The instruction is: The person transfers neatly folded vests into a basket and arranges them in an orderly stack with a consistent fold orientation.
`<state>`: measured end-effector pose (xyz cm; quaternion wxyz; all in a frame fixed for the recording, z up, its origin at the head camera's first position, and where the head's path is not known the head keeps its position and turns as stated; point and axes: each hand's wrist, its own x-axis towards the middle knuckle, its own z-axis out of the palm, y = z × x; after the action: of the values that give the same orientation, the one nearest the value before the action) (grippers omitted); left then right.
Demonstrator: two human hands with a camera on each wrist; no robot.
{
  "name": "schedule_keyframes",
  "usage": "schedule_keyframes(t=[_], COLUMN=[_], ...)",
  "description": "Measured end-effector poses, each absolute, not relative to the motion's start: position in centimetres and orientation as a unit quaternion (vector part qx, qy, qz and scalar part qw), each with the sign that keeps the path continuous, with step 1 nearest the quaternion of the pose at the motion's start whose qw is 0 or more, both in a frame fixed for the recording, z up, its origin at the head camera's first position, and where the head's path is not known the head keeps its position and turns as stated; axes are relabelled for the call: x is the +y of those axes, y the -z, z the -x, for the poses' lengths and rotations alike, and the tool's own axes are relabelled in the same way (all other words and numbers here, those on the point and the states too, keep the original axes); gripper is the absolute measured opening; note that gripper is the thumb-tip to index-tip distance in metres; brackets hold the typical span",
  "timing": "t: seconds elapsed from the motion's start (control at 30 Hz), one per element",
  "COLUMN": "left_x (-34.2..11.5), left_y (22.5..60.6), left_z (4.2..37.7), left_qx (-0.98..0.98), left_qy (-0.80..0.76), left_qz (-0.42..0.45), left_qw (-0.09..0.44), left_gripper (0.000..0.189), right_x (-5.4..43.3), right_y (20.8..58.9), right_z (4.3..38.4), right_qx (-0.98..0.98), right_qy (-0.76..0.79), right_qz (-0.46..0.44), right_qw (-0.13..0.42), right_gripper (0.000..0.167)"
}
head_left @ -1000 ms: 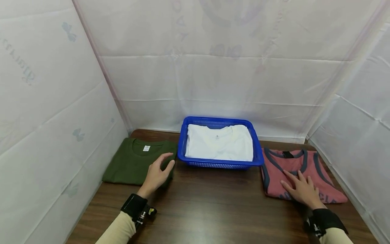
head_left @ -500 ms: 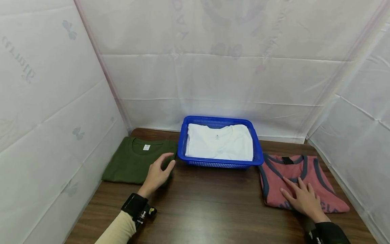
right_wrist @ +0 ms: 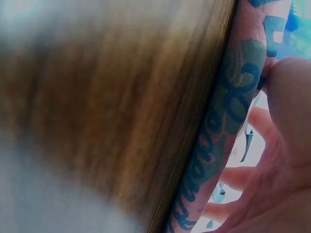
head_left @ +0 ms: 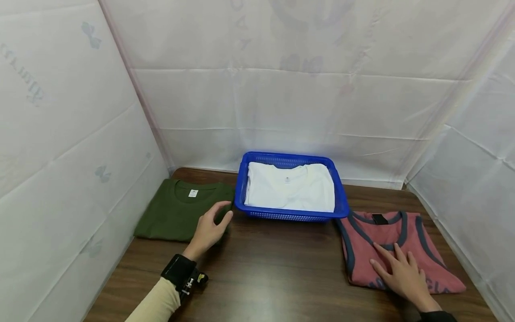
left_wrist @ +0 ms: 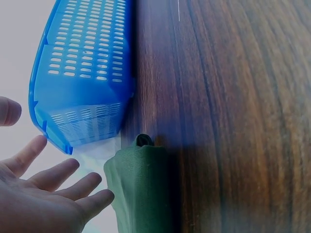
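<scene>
A folded pink shirt with dark blue trim [head_left: 362,257] lies at the right, its left edge close to the basket. My right hand [head_left: 404,275] rests on it with fingers spread; the right wrist view shows the fingers over the shirt's printed edge [right_wrist: 214,145]. On the left is a folded dark green T-shirt [head_left: 173,217] with a white neck label. My left hand [head_left: 207,230] is held over its right edge, fingers extended and thumb apart. In the left wrist view this hand [left_wrist: 48,194] grips nothing and sits beside the green fold [left_wrist: 141,187].
A blue perforated basket [head_left: 239,188] stands at the back middle, holding a folded white T-shirt [head_left: 289,188]. White sheeting [head_left: 281,103] walls the back and both sides of the brown wooden table [head_left: 277,268].
My right hand has drawn the pink shirt toward me along the table, away from the back edge. The left hand, green T-shirt and basket have stayed in place.
</scene>
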<state>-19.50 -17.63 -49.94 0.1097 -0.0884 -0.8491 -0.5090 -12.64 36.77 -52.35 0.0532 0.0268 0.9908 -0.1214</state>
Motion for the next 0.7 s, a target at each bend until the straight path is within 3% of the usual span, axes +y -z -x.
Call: schedule_keyframes(t=[0.27,0.5,0.7], left_x=[-17.6,-17.6,-17.5], left_y=[49.8,49.9,49.9], left_z=[19.4,19.3,19.0], left_qx=[-0.851,-0.85,-0.852], left_qy=[0.509,0.51,0.508], left_qz=[0.086,0.085,0.081], left_qw=[0.097,0.098,0.098], left_gripper=[0.044,0.044,0.042], right_x=[37.0,38.2,40.2], right_y=[51.9,50.0,48.3], right_z=[12.6,14.4,16.6], right_qx=[0.991,0.99,0.99], right_qy=[0.125,0.137,0.13], right_qz=[-0.006,0.046,0.042], right_qw=[0.054,0.0,-0.014], right_gripper=[0.078,0.064,0.064])
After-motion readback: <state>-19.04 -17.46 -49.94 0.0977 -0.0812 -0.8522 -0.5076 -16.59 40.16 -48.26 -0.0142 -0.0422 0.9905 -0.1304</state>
